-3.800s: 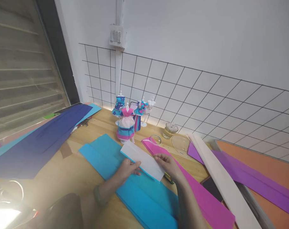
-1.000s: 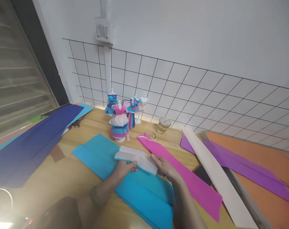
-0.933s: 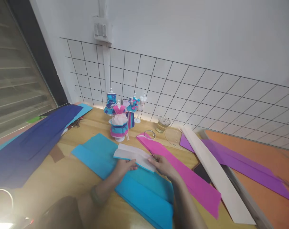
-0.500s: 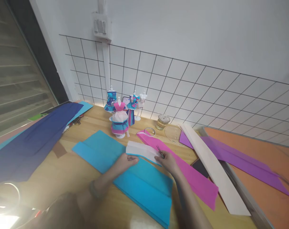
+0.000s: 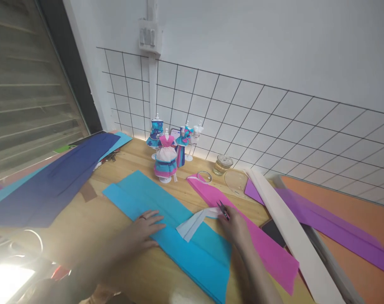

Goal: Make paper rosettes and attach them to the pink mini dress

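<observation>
Left hand (image 5: 148, 228) crosses blue cloth (image 5: 192, 259) edge; right hand (image 5: 234, 226) holds snips (image 5: 223, 209).

Through my one head-worn camera I look forward and down, close over the table (image 5: 135, 154), facing the far wall (image 5: 258, 46).

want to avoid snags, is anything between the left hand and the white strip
Nothing visible blocks it: between the left hand and the white strip only the flat blue sheet shows, lying beneath both.
</observation>
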Tool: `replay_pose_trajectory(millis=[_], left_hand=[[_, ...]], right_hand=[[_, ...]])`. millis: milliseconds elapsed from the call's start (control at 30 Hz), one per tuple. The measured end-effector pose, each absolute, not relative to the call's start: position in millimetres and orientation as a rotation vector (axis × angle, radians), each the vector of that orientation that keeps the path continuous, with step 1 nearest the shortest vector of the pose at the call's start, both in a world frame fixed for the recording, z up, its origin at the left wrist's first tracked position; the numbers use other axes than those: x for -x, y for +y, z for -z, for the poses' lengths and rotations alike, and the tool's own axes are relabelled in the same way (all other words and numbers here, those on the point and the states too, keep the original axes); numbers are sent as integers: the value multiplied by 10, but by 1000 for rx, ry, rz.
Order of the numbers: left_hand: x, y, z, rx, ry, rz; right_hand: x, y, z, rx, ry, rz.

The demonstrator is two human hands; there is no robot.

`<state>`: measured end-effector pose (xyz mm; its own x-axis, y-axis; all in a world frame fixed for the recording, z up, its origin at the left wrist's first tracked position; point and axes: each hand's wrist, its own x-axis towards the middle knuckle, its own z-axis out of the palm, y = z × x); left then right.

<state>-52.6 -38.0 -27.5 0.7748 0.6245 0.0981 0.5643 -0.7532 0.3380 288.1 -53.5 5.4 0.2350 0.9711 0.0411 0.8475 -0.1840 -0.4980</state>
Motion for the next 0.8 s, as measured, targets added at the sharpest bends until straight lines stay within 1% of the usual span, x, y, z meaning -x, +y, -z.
replay_pose_trajectory(millis=[133, 267, 400, 533, 667, 800], left_hand=[[496, -303, 347, -2827, 914, -377], [477, -327, 238, -2840, 805, -503], [516, -446, 71, -2823, 788, -434], [557, -562, -62, -2841, 766, -284], [544, -563, -102, -2824, 743, -208], [464, -456, 49, -2831, 751, -307]], right_hand=[[-2817, -397, -114, 2100, -1701, -487], [-2971, -261, -217, 2134, -1657, -591], [-3231, -240, -304, 2253, -1513, -647], [-3333, -348, -371, 2310, -1406, -759], [-3267, -474, -512, 2128, -1333, -1018], [-3177, -501, -669, 1854, -1175, -1310]])
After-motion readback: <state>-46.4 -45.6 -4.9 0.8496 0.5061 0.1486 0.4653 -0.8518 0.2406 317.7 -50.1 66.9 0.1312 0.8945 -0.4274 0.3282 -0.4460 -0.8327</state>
